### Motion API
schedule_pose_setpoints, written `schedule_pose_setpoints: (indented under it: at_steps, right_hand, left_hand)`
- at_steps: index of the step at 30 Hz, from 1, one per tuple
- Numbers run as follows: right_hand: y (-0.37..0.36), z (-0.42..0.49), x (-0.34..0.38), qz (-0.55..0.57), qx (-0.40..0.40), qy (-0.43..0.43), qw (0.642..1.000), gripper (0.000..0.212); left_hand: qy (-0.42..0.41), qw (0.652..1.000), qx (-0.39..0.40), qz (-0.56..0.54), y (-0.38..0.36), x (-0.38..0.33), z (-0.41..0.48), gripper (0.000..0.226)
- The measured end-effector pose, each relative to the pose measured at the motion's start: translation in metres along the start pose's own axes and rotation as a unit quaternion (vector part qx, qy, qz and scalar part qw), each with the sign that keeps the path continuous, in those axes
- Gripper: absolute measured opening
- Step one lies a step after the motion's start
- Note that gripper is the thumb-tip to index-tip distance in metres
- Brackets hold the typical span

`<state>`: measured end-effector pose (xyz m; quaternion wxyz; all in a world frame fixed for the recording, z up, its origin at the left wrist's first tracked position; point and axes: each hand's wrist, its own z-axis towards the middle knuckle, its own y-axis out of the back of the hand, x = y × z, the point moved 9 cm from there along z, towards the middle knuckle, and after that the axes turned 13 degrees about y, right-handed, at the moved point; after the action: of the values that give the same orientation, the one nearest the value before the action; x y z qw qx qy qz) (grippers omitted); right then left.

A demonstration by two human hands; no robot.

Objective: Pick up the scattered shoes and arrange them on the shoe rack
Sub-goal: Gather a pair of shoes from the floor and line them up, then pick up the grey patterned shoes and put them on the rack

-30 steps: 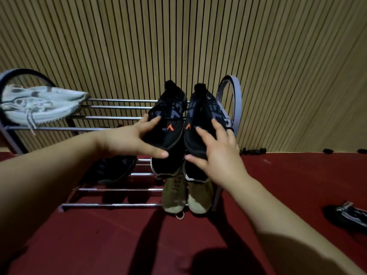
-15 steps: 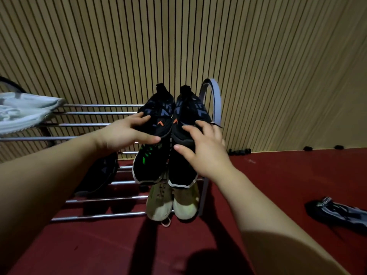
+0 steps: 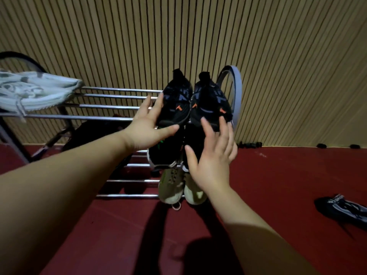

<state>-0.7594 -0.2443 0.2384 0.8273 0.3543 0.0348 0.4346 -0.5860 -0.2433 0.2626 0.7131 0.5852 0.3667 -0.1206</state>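
Observation:
A pair of black shoes with orange marks, left shoe and right shoe, sits toe-forward at the right end of the shoe rack's top shelf. My left hand is spread open at the left shoe's toe, thumb under its front edge. My right hand is open, fingers straight, just in front of the right shoe's toe, apart from it. A second black pair lies on the middle shelf, an olive pair on the bottom one. White sneakers lie at the top left.
One black shoe with grey markings lies on the red floor at the right. A dark shoe sits on the middle shelf at the left. The rack's round grey end frame stands beside the black pair. A slatted wooden wall is behind.
Both hands have come off the black pair: fingers that were curled over the toes are now straight, and the right hand has drawn back toward me. The pair stays on the top shelf.

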Motion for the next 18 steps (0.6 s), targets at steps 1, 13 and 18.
schedule_pose_setpoints:
  at_steps: [1, 13, 18]
  right_hand:
    - [-0.007, -0.011, 0.004, -0.014, -0.001, 0.019, 1.000, 0.064]
    - [-0.139, -0.090, 0.146, -0.029, 0.298, 0.179, 0.937, 0.078]
    - [-0.203, -0.158, 0.241, 0.002, 0.491, 0.226, 0.841, 0.078]
  left_hand:
    - [-0.016, 0.999, -0.019, 0.041, -0.003, 0.009, -0.007, 0.106]
    - [0.257, 0.936, 0.022, 0.242, 0.010, 0.243, -0.140, 0.092]
    - [0.376, 0.895, 0.055, 0.234, 0.035, 0.333, -0.199, 0.093]
